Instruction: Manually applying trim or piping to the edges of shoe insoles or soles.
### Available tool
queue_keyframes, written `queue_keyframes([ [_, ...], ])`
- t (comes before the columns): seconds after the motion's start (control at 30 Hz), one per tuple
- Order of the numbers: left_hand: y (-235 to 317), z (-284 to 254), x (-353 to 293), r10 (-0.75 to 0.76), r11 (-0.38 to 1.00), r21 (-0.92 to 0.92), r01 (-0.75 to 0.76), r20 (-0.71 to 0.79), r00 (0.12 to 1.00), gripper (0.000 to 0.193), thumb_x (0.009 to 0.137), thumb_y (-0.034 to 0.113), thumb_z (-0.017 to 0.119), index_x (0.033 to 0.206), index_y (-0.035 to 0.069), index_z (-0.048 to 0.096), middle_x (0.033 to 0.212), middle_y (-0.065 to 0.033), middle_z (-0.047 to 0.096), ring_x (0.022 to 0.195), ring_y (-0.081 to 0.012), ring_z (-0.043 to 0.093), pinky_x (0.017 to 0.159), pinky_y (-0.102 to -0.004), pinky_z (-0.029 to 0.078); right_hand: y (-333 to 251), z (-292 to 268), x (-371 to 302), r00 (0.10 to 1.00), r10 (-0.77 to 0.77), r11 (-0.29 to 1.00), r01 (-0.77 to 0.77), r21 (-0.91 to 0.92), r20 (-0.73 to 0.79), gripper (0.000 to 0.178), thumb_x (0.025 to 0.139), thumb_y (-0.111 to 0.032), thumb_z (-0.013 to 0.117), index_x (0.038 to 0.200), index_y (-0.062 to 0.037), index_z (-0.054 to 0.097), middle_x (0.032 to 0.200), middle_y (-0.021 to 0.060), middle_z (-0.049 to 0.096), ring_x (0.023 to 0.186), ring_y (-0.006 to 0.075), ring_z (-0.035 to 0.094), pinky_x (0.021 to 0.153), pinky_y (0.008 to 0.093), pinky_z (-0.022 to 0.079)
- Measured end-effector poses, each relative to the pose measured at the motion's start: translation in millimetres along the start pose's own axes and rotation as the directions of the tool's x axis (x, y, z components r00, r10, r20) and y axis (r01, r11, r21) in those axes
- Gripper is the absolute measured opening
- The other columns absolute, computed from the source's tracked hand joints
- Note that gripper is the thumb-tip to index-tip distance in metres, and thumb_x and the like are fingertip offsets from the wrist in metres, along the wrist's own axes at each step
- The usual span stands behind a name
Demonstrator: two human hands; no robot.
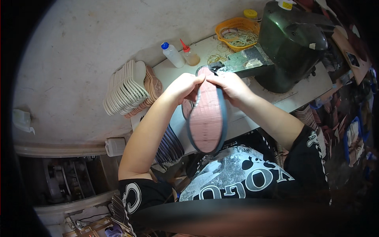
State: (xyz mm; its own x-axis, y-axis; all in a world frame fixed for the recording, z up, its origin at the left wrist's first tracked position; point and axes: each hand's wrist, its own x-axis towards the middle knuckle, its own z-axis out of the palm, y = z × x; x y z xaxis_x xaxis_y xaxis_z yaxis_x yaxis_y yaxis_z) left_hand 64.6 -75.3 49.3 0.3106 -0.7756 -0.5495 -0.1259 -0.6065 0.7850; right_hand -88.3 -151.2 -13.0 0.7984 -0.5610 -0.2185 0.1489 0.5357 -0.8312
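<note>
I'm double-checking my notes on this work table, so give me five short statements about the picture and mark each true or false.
1. The left fingers and right fingers grip the pink sole. True.
2. The red-tipped bottle stands left of the blue-capped bottle. False: it stands to the right of it.
3. Pale bands lie in the yellow basket. True.
4. The light insoles are to the right of the dark green machine. False: they are to its left.
5. The sole's wider end points away from the person. False: it points toward them.
</note>
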Motion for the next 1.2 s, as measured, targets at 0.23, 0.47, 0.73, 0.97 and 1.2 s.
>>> queue_keyframes([
  [0.23,-13,-11,9,-0.066,0.998,0.006,0.065,0.106,0.992,0.049,0.09,0.047,0.056,0.065,0.005,0.058,0.045,-0.0049,0.053,0.035,-0.0127,0.046,0.037,-0.0242,0.036,-29,-33,-57,0.919,0.235,0.947,-0.144,-0.286,0.315,0.036,0.077,-0.016,0.073,0.105,0.0054,0.063,0.098,0.0098,0.066,0.083,0.0135,0.063,0.076,0.026,0.05],
  [0.47,-1,-34,44,-0.002,0.973,0.229,0.025,-0.099,0.995,0.055,0.082,0.058,0.062,0.057,0.009,0.054,0.045,0.0042,0.034,0.039,-0.0084,0.029,0.04,-0.0249,0.021,1,-17,-71,0.976,0.152,0.978,-0.126,-0.169,0.156,0.028,0.083,-0.023,0.07,0.096,0.0013,0.068,0.084,0.006,0.068,0.069,0.0118,0.064,0.061,0.0234,0.052],
  [0.73,-16,-45,57,0.054,0.997,0.067,-0.04,-0.224,0.973,0.06,0.079,0.059,0.063,0.099,0.002,0.064,0.084,-0.0043,0.061,0.068,-0.0104,0.049,0.063,-0.0257,0.04,23,-6,-24,1.0,-0.024,0.999,0.024,-0.033,0.005,0.023,0.085,-0.017,0.068,0.094,0.0047,0.068,0.083,0.0055,0.068,0.072,0.0085,0.061,0.067,0.0225,0.049],
  [0.97,-29,-32,44,0.145,0.97,-0.202,-0.138,0.024,0.989,0.059,0.07,0.023,0.08,0.113,-0.008,0.054,0.104,-0.0125,0.063,0.095,-0.0178,0.06,0.088,-0.0286,0.044,20,5,-13,1.0,-0.017,1.0,0.017,-0.013,0.002,0.028,0.089,-0.025,0.063,0.094,0.0026,0.067,0.082,0.006,0.068,0.07,0.0081,0.062,0.061,0.0212,0.05],
  [1.2,-19,-38,48,0.103,0.984,-0.144,-0.108,-0.043,0.994,0.061,0.069,0.028,0.081,0.109,-0.01,0.054,0.1,-0.0151,0.063,0.093,-0.0207,0.061,0.086,-0.0288,0.045,24,23,-30,0.968,0.235,0.968,-0.241,0.065,0.089,0.031,0.088,-0.026,0.063,0.094,0.0045,0.064,0.079,0.0131,0.068,0.065,0.0161,0.067,0.057,0.026,0.055],
])
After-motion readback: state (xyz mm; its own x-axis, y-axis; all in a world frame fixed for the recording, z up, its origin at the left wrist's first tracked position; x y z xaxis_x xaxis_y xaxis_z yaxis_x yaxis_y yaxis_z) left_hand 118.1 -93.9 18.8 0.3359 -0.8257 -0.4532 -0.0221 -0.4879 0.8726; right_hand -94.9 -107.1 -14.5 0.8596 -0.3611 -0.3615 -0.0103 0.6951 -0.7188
